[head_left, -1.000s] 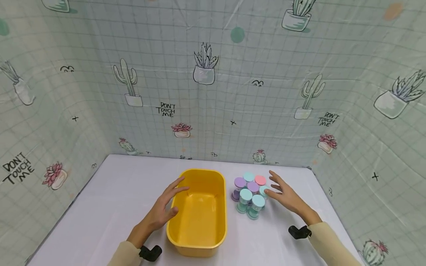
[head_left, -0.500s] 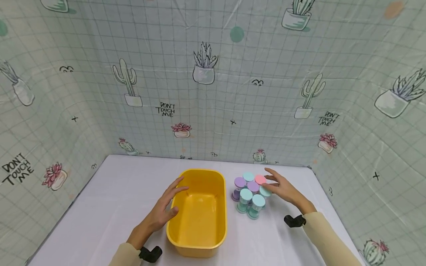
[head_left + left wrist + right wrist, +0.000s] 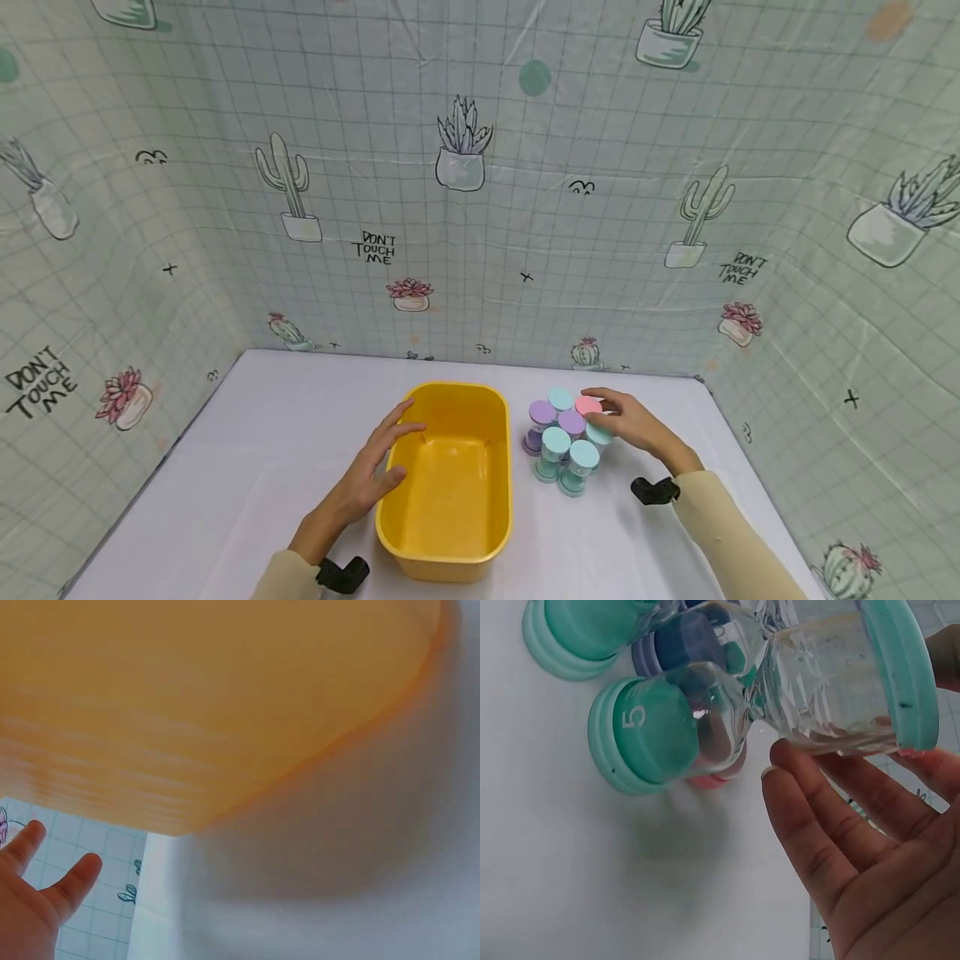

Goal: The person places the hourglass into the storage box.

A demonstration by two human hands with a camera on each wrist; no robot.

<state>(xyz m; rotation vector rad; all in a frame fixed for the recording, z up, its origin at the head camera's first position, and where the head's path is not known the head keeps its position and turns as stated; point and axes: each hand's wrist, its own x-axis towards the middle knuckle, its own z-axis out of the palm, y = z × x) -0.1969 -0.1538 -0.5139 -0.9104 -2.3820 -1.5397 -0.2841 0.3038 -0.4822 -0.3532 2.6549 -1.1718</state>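
Observation:
My right hand (image 3: 637,423) reaches over a cluster of upright sand timers, with thumb and index finger on either side of the pink-capped sand timer (image 3: 589,406). In the right wrist view its other fingers (image 3: 806,825) spread beside a clear teal-capped sand timer (image 3: 641,731) marked 5. Behind that one a bit of the pink timer (image 3: 731,765) shows. Relaxed and holding nothing, my left hand (image 3: 356,483) is at the left rim of a yellow plastic tub (image 3: 444,560). The left wrist view shows two of its fingers (image 3: 75,885) beside the tub's outer wall (image 3: 187,712).
Purple-capped timers (image 3: 542,412) and more teal-capped ones (image 3: 556,442) crowd round the pink one, right of the tub. A white-covered table (image 3: 300,400) carries everything. Cactus-print curtains (image 3: 487,233) close off the back and both sides.
My right hand has moved left from beside the teal timer onto the pink-capped one, its thumb and index finger coming together at the cap. The left hand and the tub stay put.

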